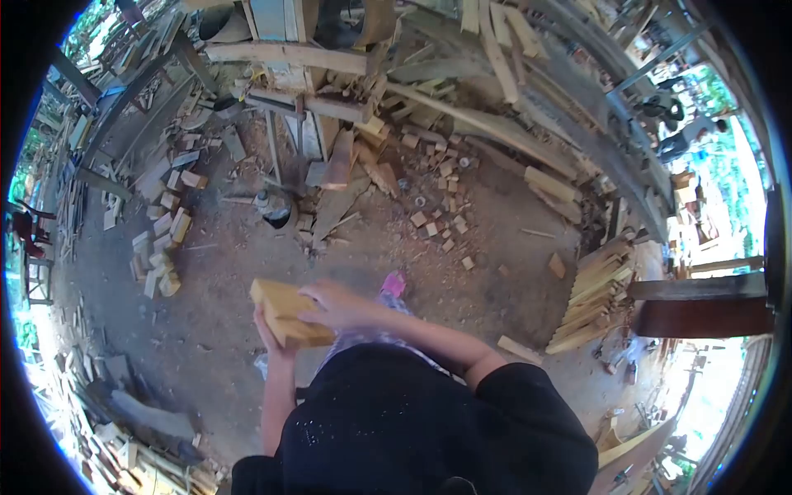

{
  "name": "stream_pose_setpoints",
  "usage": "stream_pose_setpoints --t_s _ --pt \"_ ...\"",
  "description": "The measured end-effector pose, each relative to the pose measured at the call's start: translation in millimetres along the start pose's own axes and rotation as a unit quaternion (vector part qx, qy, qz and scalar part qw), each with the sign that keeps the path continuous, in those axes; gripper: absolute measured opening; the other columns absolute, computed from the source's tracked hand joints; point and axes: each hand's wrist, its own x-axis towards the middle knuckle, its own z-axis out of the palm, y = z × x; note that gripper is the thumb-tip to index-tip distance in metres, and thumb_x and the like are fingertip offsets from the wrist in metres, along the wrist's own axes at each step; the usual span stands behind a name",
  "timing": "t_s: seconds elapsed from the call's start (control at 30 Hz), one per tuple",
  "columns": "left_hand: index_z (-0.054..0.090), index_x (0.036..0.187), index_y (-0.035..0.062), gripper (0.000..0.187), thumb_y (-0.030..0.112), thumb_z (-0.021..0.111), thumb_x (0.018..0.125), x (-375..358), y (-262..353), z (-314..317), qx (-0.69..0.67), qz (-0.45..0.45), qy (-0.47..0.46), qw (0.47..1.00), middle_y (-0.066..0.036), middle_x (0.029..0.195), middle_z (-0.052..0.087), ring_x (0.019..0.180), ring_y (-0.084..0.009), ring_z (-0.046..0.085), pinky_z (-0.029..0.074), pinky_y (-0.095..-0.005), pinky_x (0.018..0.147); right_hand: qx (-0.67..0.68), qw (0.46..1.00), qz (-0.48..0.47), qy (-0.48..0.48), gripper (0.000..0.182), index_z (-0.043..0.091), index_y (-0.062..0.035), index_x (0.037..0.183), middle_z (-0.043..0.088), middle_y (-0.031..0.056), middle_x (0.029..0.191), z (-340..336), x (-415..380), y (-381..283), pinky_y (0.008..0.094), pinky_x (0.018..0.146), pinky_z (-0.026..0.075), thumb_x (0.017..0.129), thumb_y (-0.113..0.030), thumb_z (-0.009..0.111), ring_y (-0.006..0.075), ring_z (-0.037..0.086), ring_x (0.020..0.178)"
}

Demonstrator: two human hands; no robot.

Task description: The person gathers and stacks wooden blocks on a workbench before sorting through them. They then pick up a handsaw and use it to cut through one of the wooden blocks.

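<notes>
A thick, pale yellow wooden block (279,299) is held in front of my body, above the dirt floor. My left hand (269,332) grips it from the left and below, with part of the fingers hidden under the wood. Across its right side lies my right hand (334,305), the fingers bent onto the block's upper face. The block looks stepped or notched near those fingers; I cannot make out whether it is one piece or two.
Short wood blocks (169,216) lie heaped on the left floor, and small cubes (445,223) are scattered ahead. A dark pot-like container (276,216) stands near a wooden workbench (289,56). Stacked yellow strips (590,301) lie at the right, with long planks (487,128) behind.
</notes>
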Motion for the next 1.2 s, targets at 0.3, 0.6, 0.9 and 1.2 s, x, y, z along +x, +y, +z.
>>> stream_pose_setpoints --t_s 0.3,0.6,0.9,1.2 --pt "0.039 0.138 0.0064 0.073 0.059 0.041 0.088 -54 61 -61 -0.004 0.106 0.014 0.994 -0.017 0.129 0.05 0.116 -0.0333 0.051 0.042 -0.047 0.098 0.153 0.972 0.079 -0.157 0.096 0.028 0.0012 0.143 0.036 0.0239 0.143 120 67 -26 0.0406 0.105 0.035 0.081 -0.066 0.057 0.0359 0.039 0.13" --pt "0.043 0.134 0.0062 0.073 0.06 0.045 0.085 -37 146 -104 0.018 0.127 0.053 0.99 -0.015 0.123 0.053 0.11 -0.0322 0.054 0.044 -0.0454 0.095 0.207 0.911 0.184 -0.305 0.111 -0.002 -0.02 0.152 0.029 0.0164 0.147 155 152 -81 0.0511 0.09 0.044 0.074 -0.079 0.051 0.0321 0.037 0.13" --pt "0.052 0.119 0.0037 0.062 0.057 0.039 0.09 29 297 -116 0.054 0.141 0.08 0.985 -0.014 0.103 0.061 0.094 -0.0277 0.06 0.048 -0.0396 0.086 0.232 0.871 0.171 -0.397 0.112 0.015 -0.0164 0.151 0.031 0.0165 0.146 193 328 -111 0.0555 0.095 0.037 0.069 -0.089 0.04 0.0342 0.032 0.134" --pt "0.05 0.123 0.0039 0.061 0.056 0.041 0.092 88 404 -192 -0.016 0.184 0.104 0.977 -0.013 0.11 0.06 0.099 -0.0267 0.061 0.048 -0.0402 0.088 0.249 0.842 0.203 -0.435 0.115 0.001 -0.0207 0.151 0.026 0.0171 0.149 216 471 -170 0.0619 0.094 0.039 0.069 -0.082 0.053 0.0392 0.034 0.132"
